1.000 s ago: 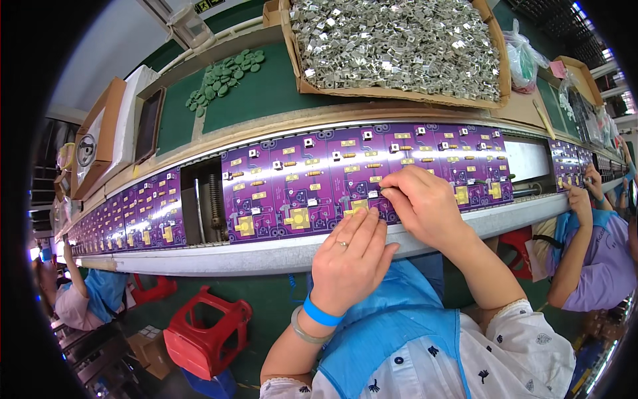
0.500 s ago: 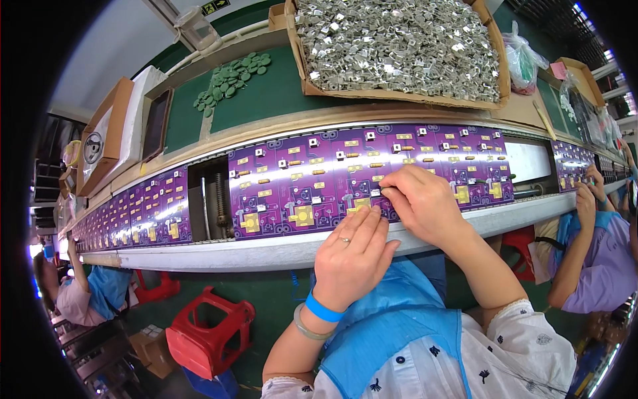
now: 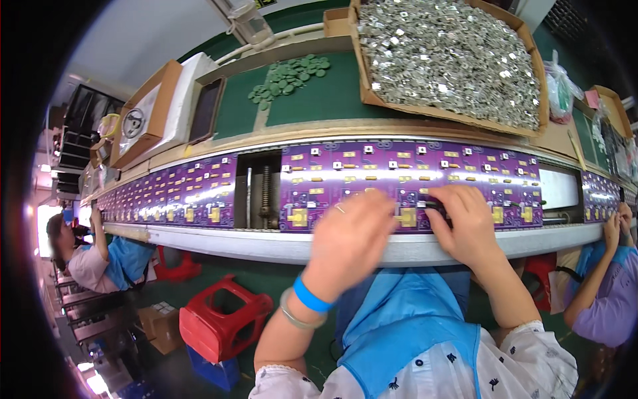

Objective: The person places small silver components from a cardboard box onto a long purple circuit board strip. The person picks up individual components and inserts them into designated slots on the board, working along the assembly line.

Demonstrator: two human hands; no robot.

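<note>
A purple circuit board panel (image 3: 382, 156) lies in the metal-edged track in front of me, fitted with small white blocks, resistors and gold pads. My right hand (image 3: 468, 219) rests over its lower half, with bent thumb and index finger close together at a small dark part; the fingertips partly hide whether they grip it. My left hand (image 3: 352, 233), smeared by motion, hovers over the board's near edge left of the right hand. What its fingers hold, if anything, cannot be made out.
A cardboard box (image 3: 541, 100) heaped with small metal clips stands behind the track. Green discs (image 3: 286, 80) lie on the bench at far left. More purple boards (image 3: 169, 193) run leftward. Co-workers sit at both sides; a red stool (image 3: 219, 319) stands behind left.
The whole view has shifted, so the bench sits further right in the picture. Relative to the board, my left hand has moved left and is now blurred. My right hand stays at nearly the same board area.
</note>
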